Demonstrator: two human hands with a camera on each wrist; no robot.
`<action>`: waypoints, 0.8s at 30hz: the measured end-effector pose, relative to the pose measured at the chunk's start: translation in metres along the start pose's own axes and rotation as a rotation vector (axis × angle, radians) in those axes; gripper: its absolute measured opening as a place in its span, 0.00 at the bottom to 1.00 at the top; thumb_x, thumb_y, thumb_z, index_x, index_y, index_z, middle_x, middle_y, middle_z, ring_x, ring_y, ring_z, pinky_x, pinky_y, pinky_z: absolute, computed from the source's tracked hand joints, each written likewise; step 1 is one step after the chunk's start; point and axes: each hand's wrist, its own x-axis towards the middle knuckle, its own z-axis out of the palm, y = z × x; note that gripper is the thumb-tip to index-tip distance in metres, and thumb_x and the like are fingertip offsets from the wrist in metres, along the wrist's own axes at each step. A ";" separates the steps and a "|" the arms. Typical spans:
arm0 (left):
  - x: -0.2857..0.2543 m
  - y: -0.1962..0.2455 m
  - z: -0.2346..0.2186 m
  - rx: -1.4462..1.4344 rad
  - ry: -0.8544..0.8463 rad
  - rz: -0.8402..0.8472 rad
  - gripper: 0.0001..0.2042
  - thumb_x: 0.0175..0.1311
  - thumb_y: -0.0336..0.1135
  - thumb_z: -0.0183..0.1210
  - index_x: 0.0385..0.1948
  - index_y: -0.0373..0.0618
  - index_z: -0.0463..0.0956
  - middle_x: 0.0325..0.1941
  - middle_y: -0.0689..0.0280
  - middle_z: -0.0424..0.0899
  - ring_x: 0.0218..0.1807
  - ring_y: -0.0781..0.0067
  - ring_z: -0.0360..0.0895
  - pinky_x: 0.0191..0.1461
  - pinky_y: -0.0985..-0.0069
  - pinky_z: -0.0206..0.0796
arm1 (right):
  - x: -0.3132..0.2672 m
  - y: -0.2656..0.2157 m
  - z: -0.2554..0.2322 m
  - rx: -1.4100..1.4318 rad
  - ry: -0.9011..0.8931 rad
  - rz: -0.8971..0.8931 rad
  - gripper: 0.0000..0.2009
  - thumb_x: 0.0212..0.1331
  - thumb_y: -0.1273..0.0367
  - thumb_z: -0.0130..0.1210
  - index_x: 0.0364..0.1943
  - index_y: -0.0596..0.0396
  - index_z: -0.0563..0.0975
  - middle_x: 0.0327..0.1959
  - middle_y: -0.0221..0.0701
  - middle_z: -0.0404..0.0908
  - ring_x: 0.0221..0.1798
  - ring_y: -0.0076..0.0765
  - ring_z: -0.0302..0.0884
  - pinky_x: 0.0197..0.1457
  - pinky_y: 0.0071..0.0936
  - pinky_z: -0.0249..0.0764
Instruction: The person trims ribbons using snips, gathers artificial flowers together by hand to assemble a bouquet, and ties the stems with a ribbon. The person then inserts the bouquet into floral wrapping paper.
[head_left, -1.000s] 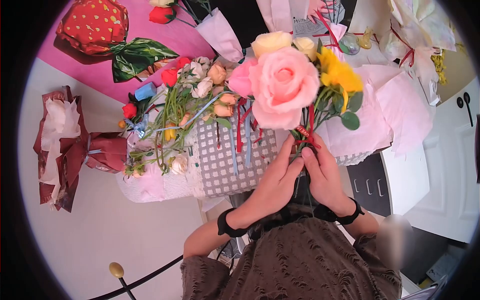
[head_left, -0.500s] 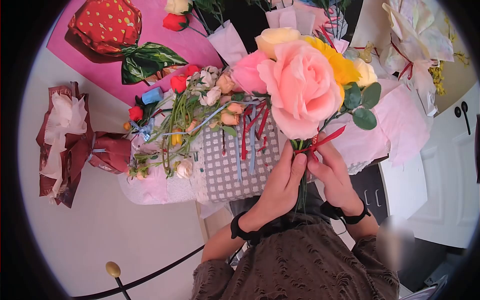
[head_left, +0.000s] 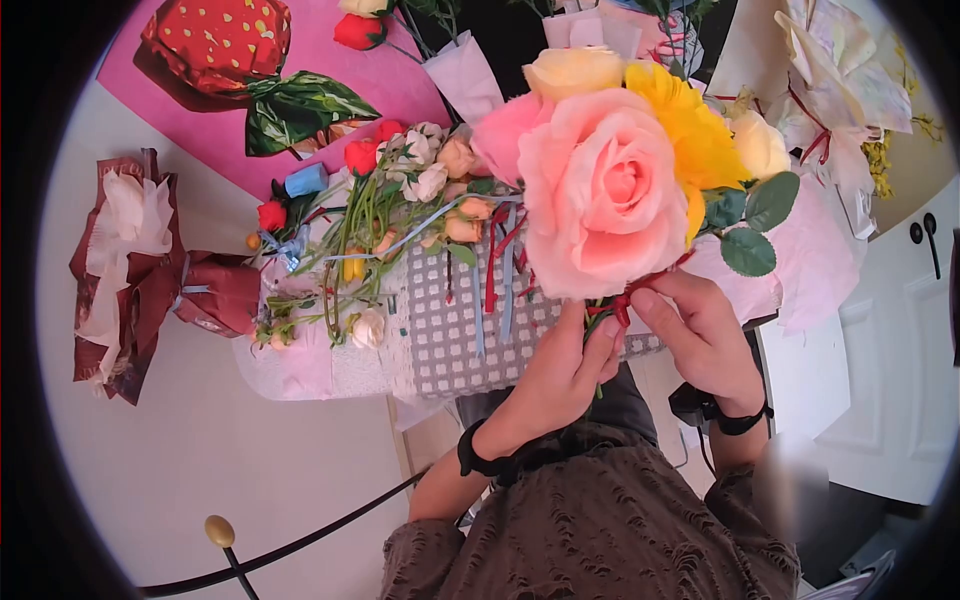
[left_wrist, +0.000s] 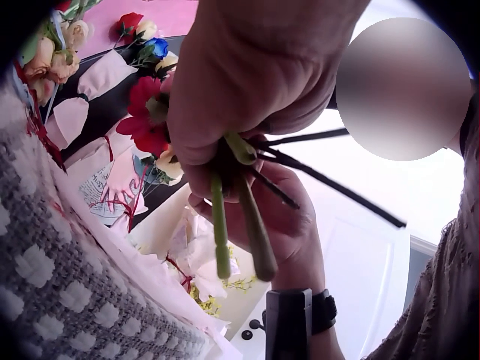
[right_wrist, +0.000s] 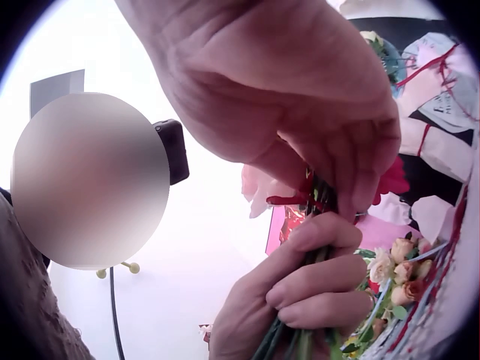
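Observation:
A bouquet of artificial flowers stands upright between the hands, with a large pink rose (head_left: 600, 200), a yellow flower (head_left: 695, 135) and a cream rose (head_left: 760, 147). My left hand (head_left: 560, 372) grips its stems below the blooms; the curled fingers (right_wrist: 319, 285) show in the right wrist view. Cut stem ends (left_wrist: 221, 232) stick out under that hand in the left wrist view. A red ribbon (head_left: 622, 300) goes around the stems just above the left thumb. Between thumb and fingers my right hand (head_left: 708, 335) pinches this ribbon, right beside the stems.
Loose small flowers (head_left: 350, 230) and ribbons lie on the grey-and-white cloth (head_left: 440, 340). A dark red wrapped bouquet (head_left: 210, 290) is at the left. Pink paper (head_left: 825, 260) lies behind the right hand. White-wrapped flowers (head_left: 465, 75) stand at the back.
My right hand has moved right, away from the left hand, drawing the ribbon outward. The bouquet has turned, bringing the cream rose and leaves out at the right. The left hand keeps its grip.

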 end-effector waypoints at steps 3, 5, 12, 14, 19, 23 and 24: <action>0.001 -0.003 -0.001 0.013 0.044 -0.008 0.11 0.73 0.34 0.40 0.49 0.37 0.59 0.25 0.68 0.69 0.22 0.81 0.66 0.25 0.81 0.59 | 0.002 -0.001 0.009 -0.086 0.091 -0.068 0.08 0.61 0.71 0.54 0.34 0.63 0.77 0.30 0.41 0.79 0.30 0.40 0.76 0.36 0.30 0.70; 0.002 -0.008 -0.004 0.071 0.078 -0.005 0.13 0.73 0.35 0.40 0.49 0.33 0.60 0.23 0.65 0.71 0.20 0.78 0.69 0.24 0.78 0.61 | 0.006 0.007 0.016 -0.091 0.125 -0.042 0.08 0.60 0.70 0.54 0.33 0.64 0.77 0.28 0.42 0.79 0.29 0.42 0.77 0.34 0.30 0.70; 0.006 -0.015 -0.005 0.129 0.244 -0.022 0.19 0.74 0.46 0.36 0.47 0.34 0.62 0.21 0.66 0.71 0.18 0.79 0.68 0.21 0.79 0.60 | 0.011 0.008 0.029 -0.313 0.277 0.016 0.09 0.57 0.69 0.56 0.27 0.64 0.78 0.20 0.42 0.78 0.21 0.44 0.76 0.24 0.32 0.69; 0.006 -0.018 -0.005 0.115 0.269 -0.020 0.20 0.74 0.46 0.36 0.48 0.34 0.62 0.21 0.67 0.71 0.17 0.80 0.67 0.21 0.80 0.60 | 0.009 0.011 0.032 -0.345 0.312 0.022 0.09 0.57 0.70 0.55 0.27 0.63 0.79 0.21 0.41 0.79 0.20 0.41 0.76 0.24 0.31 0.69; 0.005 -0.013 -0.009 -0.148 0.324 -0.059 0.21 0.74 0.47 0.37 0.52 0.35 0.61 0.23 0.69 0.69 0.18 0.86 0.63 0.20 0.84 0.56 | 0.005 0.011 0.040 -0.216 0.427 0.005 0.09 0.61 0.70 0.53 0.28 0.63 0.79 0.21 0.37 0.80 0.19 0.31 0.74 0.24 0.26 0.68; 0.003 -0.009 -0.009 -0.160 0.305 -0.057 0.21 0.74 0.47 0.37 0.53 0.35 0.60 0.23 0.70 0.68 0.17 0.86 0.61 0.19 0.84 0.55 | 0.002 0.015 0.043 -0.069 0.493 0.043 0.10 0.64 0.71 0.51 0.29 0.64 0.78 0.22 0.34 0.80 0.21 0.22 0.73 0.24 0.20 0.66; 0.002 -0.008 -0.008 -0.189 0.295 -0.070 0.21 0.74 0.47 0.37 0.52 0.35 0.60 0.23 0.70 0.67 0.17 0.86 0.60 0.19 0.84 0.54 | 0.001 0.015 0.043 -0.052 0.507 0.032 0.10 0.64 0.71 0.50 0.29 0.65 0.78 0.23 0.33 0.81 0.22 0.20 0.73 0.24 0.18 0.66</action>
